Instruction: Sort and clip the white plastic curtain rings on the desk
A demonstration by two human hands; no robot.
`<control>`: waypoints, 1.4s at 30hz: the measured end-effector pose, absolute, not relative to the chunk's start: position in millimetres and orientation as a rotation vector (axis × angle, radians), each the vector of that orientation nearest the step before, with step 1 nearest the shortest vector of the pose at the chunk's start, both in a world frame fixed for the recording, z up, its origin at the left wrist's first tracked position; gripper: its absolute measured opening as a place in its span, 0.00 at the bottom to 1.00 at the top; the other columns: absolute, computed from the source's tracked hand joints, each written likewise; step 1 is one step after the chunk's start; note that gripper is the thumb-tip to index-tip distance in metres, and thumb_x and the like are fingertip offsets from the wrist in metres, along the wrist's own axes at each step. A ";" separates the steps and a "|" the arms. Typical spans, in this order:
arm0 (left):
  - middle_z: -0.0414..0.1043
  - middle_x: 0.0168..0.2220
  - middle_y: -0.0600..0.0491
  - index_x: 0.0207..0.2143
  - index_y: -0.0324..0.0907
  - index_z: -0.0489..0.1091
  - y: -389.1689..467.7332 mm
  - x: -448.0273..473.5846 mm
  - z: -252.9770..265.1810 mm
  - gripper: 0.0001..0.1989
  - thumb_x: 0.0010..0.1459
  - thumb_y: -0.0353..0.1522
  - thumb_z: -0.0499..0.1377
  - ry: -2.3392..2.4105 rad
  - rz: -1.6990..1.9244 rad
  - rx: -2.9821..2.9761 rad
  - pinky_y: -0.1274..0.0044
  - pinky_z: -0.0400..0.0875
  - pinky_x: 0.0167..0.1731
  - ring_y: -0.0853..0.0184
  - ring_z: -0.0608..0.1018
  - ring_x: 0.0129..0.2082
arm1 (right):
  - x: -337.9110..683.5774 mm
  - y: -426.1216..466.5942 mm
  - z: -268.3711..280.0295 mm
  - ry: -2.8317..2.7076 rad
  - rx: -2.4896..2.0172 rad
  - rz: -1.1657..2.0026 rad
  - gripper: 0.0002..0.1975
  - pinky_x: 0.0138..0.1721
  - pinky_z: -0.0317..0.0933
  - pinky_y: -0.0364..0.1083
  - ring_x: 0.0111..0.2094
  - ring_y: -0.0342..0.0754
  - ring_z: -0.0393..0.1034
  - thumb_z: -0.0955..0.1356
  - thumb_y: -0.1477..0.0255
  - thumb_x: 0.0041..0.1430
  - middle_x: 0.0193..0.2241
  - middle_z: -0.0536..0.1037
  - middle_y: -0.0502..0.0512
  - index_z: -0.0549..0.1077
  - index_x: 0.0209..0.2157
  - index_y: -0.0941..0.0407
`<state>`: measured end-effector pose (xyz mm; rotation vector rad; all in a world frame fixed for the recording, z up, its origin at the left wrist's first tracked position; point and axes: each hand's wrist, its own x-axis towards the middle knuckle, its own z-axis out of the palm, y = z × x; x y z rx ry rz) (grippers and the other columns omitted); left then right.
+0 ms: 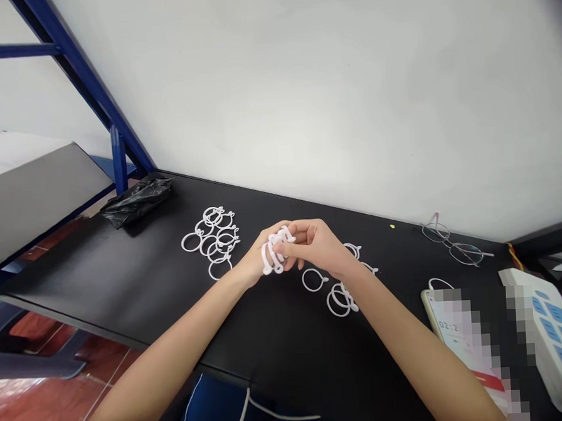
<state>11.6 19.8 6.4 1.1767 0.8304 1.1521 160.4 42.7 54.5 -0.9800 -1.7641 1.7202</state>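
Note:
Several white plastic curtain rings [274, 256], each with a small eyelet, are threaded around my left hand [259, 252], one beside another from the knuckles to near the wrist. My right hand [311, 240] meets it from the right, thumb and fingers closed on a ring at the fingertip end. The fingers of my left hand are mostly hidden behind the rings and my right hand. More white curtain rings [216, 239] lie in an overlapping pile to the left on the black table [269, 343]. Others, including a single ring [315, 280], lie to the right, some partly covered by my right forearm.
A crumpled black plastic bag [137, 202] lies at the far left. On the right are eyeglasses [452, 242], a phone [457, 333] with a cable, and a white power strip [546, 335]. A white wall [303, 96] rises behind the table; a blue metal frame [85, 76] stands left.

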 end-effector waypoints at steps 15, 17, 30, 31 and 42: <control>0.69 0.22 0.54 0.35 0.38 0.70 19.4 12.3 7.2 0.15 0.48 0.40 0.63 0.804 1.065 0.935 0.79 0.65 0.15 0.68 0.72 0.18 | 146.1 32.6 44.8 -1.742 -0.911 1.657 0.20 0.16 0.63 0.40 0.20 0.42 0.73 0.78 0.66 0.41 0.28 0.79 0.52 0.75 0.36 0.58; 0.74 0.28 0.51 0.41 0.38 0.71 20.7 9.0 8.1 0.17 0.51 0.38 0.60 0.823 1.056 1.058 0.77 0.69 0.20 0.67 0.75 0.22 | 146.2 33.2 45.1 -1.764 -0.941 1.665 0.17 0.13 0.57 0.38 0.19 0.42 0.72 0.77 0.64 0.43 0.28 0.79 0.53 0.77 0.34 0.59; 0.76 0.29 0.53 0.43 0.39 0.76 28.0 -23.7 17.7 0.16 0.50 0.29 0.59 1.079 0.955 1.852 0.81 0.64 0.25 0.70 0.72 0.24 | 154.9 43.0 44.0 -1.803 -0.774 1.969 0.18 0.21 0.65 0.38 0.26 0.43 0.76 0.71 0.57 0.54 0.30 0.81 0.57 0.79 0.31 0.60; 0.75 0.27 0.54 0.42 0.39 0.76 28.7 -26.0 18.0 0.15 0.50 0.30 0.60 1.098 0.987 1.859 0.81 0.63 0.24 0.71 0.71 0.23 | 155.0 43.5 44.0 -1.782 -0.751 1.986 0.17 0.22 0.65 0.38 0.27 0.44 0.77 0.71 0.58 0.55 0.31 0.81 0.57 0.79 0.31 0.60; 0.66 0.19 0.56 0.26 0.36 0.75 29.6 -25.6 9.5 0.09 0.52 0.34 0.61 1.082 1.139 1.934 0.81 0.57 0.22 0.74 0.63 0.20 | 150.4 39.8 38.6 -1.704 -0.769 1.944 0.19 0.27 0.70 0.41 0.32 0.50 0.80 0.71 0.57 0.55 0.33 0.82 0.60 0.79 0.32 0.61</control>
